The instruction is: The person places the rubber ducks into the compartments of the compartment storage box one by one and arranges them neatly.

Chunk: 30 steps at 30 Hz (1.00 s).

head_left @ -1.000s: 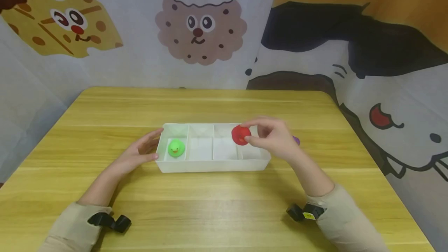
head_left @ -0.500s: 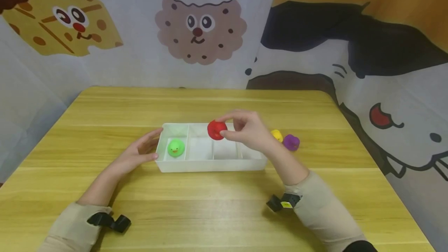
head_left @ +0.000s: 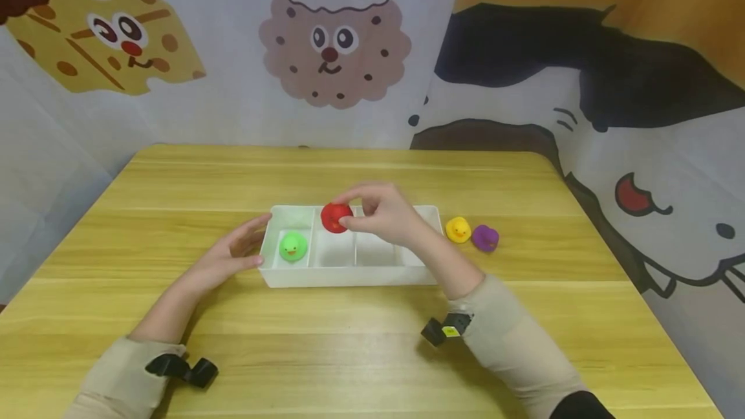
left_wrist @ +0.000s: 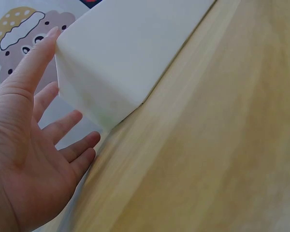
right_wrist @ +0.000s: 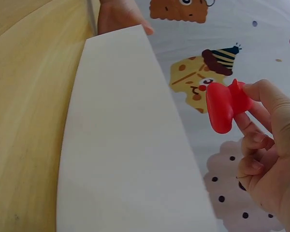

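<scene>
In the middle of the frame, the right hand [head_left: 385, 214] pinches the red toy [head_left: 335, 218] above the white box [head_left: 349, 277]; the left hand [head_left: 223, 255], fingers spread, touches the box's left end. The toy looks slippery, so a loose pinch could drop it on the thin divider [head_left: 311, 247].

The left hand [left_wrist: 36, 162] shows its palm, fingers spread, with the thumb [left_wrist: 31, 67] against the upper corner of a white box [left_wrist: 121, 48]. The other fingers lie close to the box's end. The box stands on a wooden table [left_wrist: 198, 145]; behind hangs a pale cloth [left_wrist: 82, 9] printed with a cookie [left_wrist: 15, 60] in a spotted hat [left_wrist: 8, 23].
</scene>
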Motion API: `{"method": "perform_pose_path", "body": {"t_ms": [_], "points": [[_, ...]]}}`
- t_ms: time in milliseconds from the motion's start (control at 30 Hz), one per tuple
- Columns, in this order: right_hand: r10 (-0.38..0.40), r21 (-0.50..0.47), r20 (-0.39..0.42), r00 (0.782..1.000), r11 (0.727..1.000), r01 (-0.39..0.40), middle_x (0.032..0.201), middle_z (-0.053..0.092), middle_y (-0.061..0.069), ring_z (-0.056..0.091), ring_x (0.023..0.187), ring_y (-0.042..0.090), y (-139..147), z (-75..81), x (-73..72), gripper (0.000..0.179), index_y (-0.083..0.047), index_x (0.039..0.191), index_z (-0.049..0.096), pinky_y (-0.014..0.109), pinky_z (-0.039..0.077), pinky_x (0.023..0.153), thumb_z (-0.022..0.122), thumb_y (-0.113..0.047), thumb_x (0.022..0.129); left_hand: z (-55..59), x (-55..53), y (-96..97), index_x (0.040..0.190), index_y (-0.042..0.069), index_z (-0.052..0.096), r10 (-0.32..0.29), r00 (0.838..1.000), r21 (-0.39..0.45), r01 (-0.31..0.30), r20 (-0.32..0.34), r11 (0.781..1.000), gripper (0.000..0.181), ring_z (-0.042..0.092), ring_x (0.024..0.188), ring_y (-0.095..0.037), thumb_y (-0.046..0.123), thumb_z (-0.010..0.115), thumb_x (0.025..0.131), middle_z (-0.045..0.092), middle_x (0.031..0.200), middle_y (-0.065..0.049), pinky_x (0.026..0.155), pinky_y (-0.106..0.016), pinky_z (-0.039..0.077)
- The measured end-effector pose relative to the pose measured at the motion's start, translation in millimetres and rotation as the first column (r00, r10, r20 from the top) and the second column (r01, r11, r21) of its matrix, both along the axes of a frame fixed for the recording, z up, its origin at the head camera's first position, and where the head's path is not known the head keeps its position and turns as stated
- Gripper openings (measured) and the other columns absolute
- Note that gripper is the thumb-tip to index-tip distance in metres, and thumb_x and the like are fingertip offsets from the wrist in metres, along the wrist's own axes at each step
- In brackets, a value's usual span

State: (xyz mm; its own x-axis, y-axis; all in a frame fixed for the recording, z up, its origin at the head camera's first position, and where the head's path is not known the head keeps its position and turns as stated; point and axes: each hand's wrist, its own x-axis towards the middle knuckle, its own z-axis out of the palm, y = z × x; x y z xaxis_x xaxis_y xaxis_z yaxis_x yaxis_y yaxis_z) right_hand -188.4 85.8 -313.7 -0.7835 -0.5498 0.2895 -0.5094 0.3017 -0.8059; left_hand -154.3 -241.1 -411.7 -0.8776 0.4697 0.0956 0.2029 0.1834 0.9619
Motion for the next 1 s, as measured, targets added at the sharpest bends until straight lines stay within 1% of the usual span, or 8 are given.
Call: {"method": "perform_pose_path", "body": {"t_ms": [67,133,267,333,400,633,767,1000], "points": [[0.012,0.008,0.014,1.000,1.000,-0.012,0.091,0.066,-0.003,0.039,0.050,0.022,-2,-2.7,-2.3,0.027,-0.012,0.108,0.074,0.028,0.032,0.045,0.075,-0.009,0.081,-0.2,0.2,0.0,0.153,0.008,0.020,0.000,1.000,0.008,0.000,0.001,1.000,0.073,0.023,0.136,-0.044,0.001,0.059,0.092,0.021,0.154,-0.022,0.103,-0.059,0.022],[0.020,0.022,0.028,0.999,1.000,-0.021,0.095,0.067,-0.004,0.040,0.051,0.022,-4,-5.0,-4.2,0.026,-0.012,0.108,0.073,0.028,0.033,0.046,0.075,-0.010,0.082,0.0,0.5,0.2,0.153,0.007,0.019,-0.004,1.000,0.009,0.004,-0.001,1.000,0.073,0.023,0.135,-0.044,0.001,0.059,0.092,0.021,0.154,-0.022,0.103,-0.058,0.024],[0.027,0.052,0.056,0.998,0.998,-0.030,0.097,0.067,-0.004,0.040,0.052,0.021,-6,-9.4,-7.3,0.026,-0.013,0.108,0.073,0.027,0.033,0.046,0.075,-0.009,0.082,0.4,0.8,0.6,0.153,0.007,0.019,-0.009,1.000,0.007,0.009,-0.005,1.000,0.073,0.023,0.135,-0.044,0.001,0.059,0.092,0.020,0.154,-0.022,0.103,-0.038,0.033],[0.028,0.065,0.072,0.997,0.997,-0.033,0.097,0.067,-0.004,0.041,0.052,0.021,-7,-11.8,-9.0,0.026,-0.013,0.108,0.074,0.027,0.033,0.046,0.075,-0.010,0.082,0.6,0.8,0.8,0.153,0.008,0.019,-0.011,1.000,0.010,0.011,-0.004,1.000,0.073,0.023,0.135,-0.044,0.001,0.059,0.092,0.020,0.154,-0.022,0.100,-0.026,0.034],[0.030,0.078,0.082,0.996,0.996,-0.037,0.097,0.067,-0.005,0.041,0.053,0.021,-8,-14.6,-10.9,0.026,-0.014,0.108,0.074,0.027,0.034,0.047,0.075,-0.010,0.083,0.7,1.0,1.1,0.153,0.007,0.019,-0.011,1.000,0.014,0.011,-0.001,1.000,0.073,0.023,0.135,-0.044,0.001,0.059,0.092,0.020,0.154,-0.022,0.098,-0.021,0.034],[0.051,0.102,0.101,0.994,0.993,-0.061,0.104,0.067,-0.007,0.044,0.057,0.021,-9,-23.2,-17.1,0.024,-0.015,0.106,0.074,0.027,0.037,0.049,0.076,-0.012,0.082,0.1,1.6,1.6,0.153,0.007,0.019,-0.013,1.000,0.021,0.013,0.000,1.000,0.073,0.023,0.135,-0.045,0.001,0.059,0.092,0.020,0.153,-0.023,0.097,-0.019,0.035],[0.058,0.117,0.106,0.993,0.991,-0.071,0.105,0.067,-0.007,0.044,0.057,0.019,-10,-28.1,-20.2,0.024,-0.015,0.105,0.075,0.026,0.037,0.049,0.077,-0.011,0.081,-0.2,1.8,1.7,0.153,0.008,0.020,-0.014,1.000,0.026,0.014,0.000,1.000,0.073,0.023,0.135,-0.045,0.000,0.059,0.092,0.021,0.153,-0.024,0.097,-0.020,0.035],[0.054,0.150,0.153,0.987,0.986,-0.078,0.102,0.069,-0.006,0.043,0.054,0.015,-10,-36.1,-23.6,0.025,-0.013,0.103,0.075,0.024,0.037,0.049,0.078,-0.010,0.079,0.4,1.3,1.5,0.153,0.009,0.020,-0.009,1.000,0.012,0.009,-0.002,1.000,0.073,0.023,0.135,-0.044,0.001,0.059,0.092,0.021,0.153,-0.023,0.097,-0.020,0.034]]}}
